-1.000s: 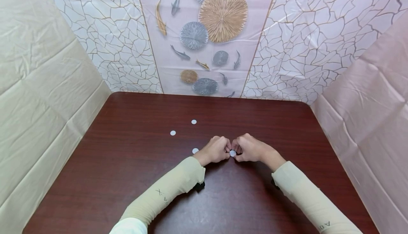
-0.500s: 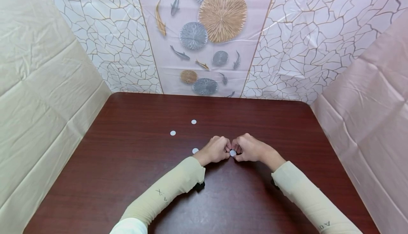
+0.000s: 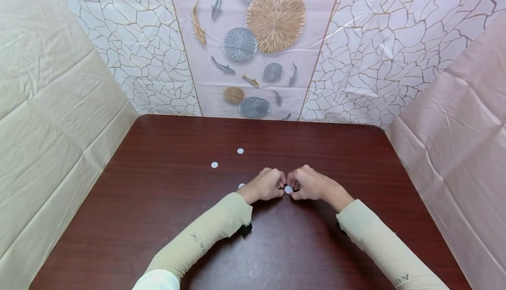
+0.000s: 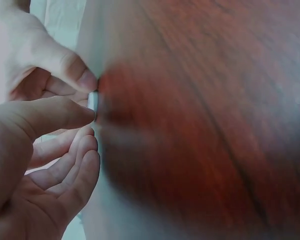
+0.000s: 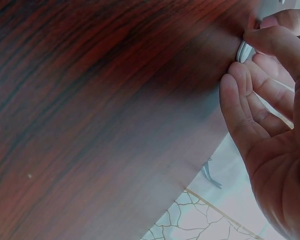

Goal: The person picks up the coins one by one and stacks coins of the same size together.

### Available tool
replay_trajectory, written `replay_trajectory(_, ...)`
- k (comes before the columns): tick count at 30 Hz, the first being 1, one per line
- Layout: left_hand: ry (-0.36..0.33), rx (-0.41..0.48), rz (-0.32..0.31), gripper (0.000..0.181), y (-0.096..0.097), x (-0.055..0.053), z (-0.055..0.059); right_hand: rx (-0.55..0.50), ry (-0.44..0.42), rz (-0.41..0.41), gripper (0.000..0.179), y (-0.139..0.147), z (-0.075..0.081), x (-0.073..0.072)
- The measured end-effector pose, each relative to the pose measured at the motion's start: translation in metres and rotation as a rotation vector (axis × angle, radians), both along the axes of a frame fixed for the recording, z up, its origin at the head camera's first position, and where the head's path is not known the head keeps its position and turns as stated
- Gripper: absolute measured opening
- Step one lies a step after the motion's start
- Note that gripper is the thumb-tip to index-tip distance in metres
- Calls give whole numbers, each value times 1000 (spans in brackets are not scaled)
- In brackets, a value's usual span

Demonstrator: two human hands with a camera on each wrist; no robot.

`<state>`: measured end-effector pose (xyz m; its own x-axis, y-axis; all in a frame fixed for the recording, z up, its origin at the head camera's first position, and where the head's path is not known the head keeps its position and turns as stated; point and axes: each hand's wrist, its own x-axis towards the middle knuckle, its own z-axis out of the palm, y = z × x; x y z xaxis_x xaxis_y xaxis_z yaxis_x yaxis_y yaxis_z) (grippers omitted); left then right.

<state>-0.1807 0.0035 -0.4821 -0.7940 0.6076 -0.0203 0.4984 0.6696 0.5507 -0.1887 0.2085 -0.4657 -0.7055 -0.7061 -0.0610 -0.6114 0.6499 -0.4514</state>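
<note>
The left sleeve point(image 3: 205, 230) bears an "X", the right sleeve point(image 3: 387, 246) an "A"; fingers of the left hand point(image 3: 269, 185) and right hand point(image 3: 312, 183) pinch a flat, round white disc point(image 3: 289, 190).

Screened booth: pale sheets point(image 3: 379, 57) around a table point(image 3: 284, 255)

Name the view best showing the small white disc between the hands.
Head view: the small white disc shows its round face between left hand and right hand. Left wrist view shows only its thin edge; right wrist view, a slanted sliver.
</note>
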Motion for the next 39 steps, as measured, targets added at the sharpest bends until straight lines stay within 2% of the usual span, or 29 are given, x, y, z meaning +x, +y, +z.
replay_trajectory(5,-4,25,4,20,-13,-1,10,8,1,-4,19,1,-1,-1)
replay_trajectory(9,7,38,26,24,-30,-5,19,10,-11,-14,18,1,-2,-1)
replay_trajectory(14,27,54,55,27,-59,-13,29,5,-18,-23,18,1,-2,-1)
replay_trajectory(22,121,36,100,29,-110,-19,41,4,-24,-25,17,0,-1,-1)
replay_trajectory(30,135,1,179,30,-155,-20,43,6,-31,-36,18,0,0,0)
replay_trajectory(36,161,-2,228,30,-186,-21,40,1,-30,-27,18,0,-3,-3)
replay_trajectory(39,153,-21,254,32,-198,-24,35,1,-34,-24,19,0,-3,-3)
